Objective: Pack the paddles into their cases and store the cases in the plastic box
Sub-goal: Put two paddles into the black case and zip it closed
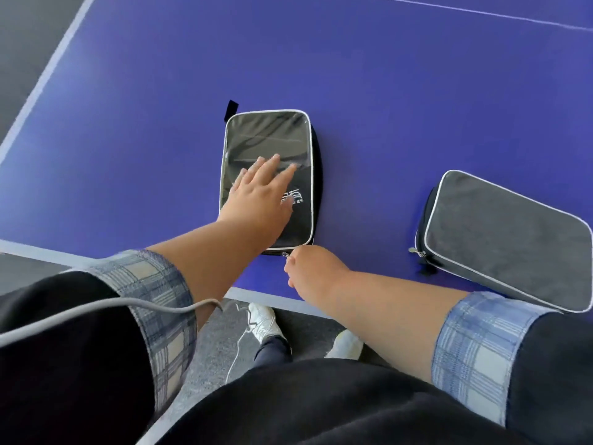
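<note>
A black paddle case [272, 136] with grey piping and a shiny front lies flat on the blue table near its front edge. My left hand [260, 191] rests flat on the case with fingers spread, pressing it down. At the case's near right corner my right hand [308, 268] pinches the zipper pull [285, 254]. A second case [500, 236], grey side up, lies closed to the right with its zipper pull at its near left corner. No paddle and no plastic box are in view.
The blue table [385, 91] has a white line along its front edge and left side. Grey floor and my white shoes [263, 319] show below the edge. A grey cable [96, 309] crosses my left sleeve.
</note>
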Demonstrator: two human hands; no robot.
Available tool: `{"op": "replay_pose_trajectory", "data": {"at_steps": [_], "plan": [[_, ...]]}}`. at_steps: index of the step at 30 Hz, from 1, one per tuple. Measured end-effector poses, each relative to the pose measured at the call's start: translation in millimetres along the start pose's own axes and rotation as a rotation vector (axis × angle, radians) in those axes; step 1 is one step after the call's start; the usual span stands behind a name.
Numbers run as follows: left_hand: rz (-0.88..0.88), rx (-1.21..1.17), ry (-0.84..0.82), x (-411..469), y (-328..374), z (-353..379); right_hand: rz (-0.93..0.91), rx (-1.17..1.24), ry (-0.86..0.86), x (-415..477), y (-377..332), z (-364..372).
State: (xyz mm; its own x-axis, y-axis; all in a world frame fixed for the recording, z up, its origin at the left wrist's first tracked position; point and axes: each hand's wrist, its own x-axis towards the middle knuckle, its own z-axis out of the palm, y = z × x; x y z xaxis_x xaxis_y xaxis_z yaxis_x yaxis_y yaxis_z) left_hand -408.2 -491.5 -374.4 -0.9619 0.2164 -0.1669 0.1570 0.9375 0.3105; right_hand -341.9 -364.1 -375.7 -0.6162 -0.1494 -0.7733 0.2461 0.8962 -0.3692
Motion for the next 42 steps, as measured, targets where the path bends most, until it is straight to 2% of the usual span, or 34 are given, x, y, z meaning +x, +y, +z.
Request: {"op": "replay_pose_trajectory", "data": {"at_steps": [3, 7, 11, 16, 27, 29, 31, 34, 42], "plan": [[0.089, 0.162, -0.13, 18, -16, 17, -0.016, 0.029, 0.077, 1, 8, -1], [0.127, 0.172, -0.08, 16, -28, 25, 0.024, -0.068, 0.18, -7, 25, -4], [0.132, 0.19, -0.111, 21, -27, 23, 0.081, -0.117, 0.287, -5, 38, -24], [0.146, 0.21, -0.123, 24, -27, 22, 0.069, -0.276, 0.376, 9, 29, -51], [0.16, 0.214, -0.154, 27, -26, 23, 0.01, -0.327, 0.478, 71, 20, -110], [0.172, 0.228, -0.106, 40, -22, 14, -0.006, -0.331, 0.476, 83, 18, -119], [0.139, 0.184, -0.039, 62, -21, 8, -0.037, -0.336, 0.466, 94, 18, -128], [0.054, 0.144, -0.09, 85, -29, 8, -0.09, -0.359, 0.445, 105, 22, -139], [0.059, 0.114, -0.05, 84, -34, 14, -0.15, -0.362, 0.49, 153, 2, -194]]}}
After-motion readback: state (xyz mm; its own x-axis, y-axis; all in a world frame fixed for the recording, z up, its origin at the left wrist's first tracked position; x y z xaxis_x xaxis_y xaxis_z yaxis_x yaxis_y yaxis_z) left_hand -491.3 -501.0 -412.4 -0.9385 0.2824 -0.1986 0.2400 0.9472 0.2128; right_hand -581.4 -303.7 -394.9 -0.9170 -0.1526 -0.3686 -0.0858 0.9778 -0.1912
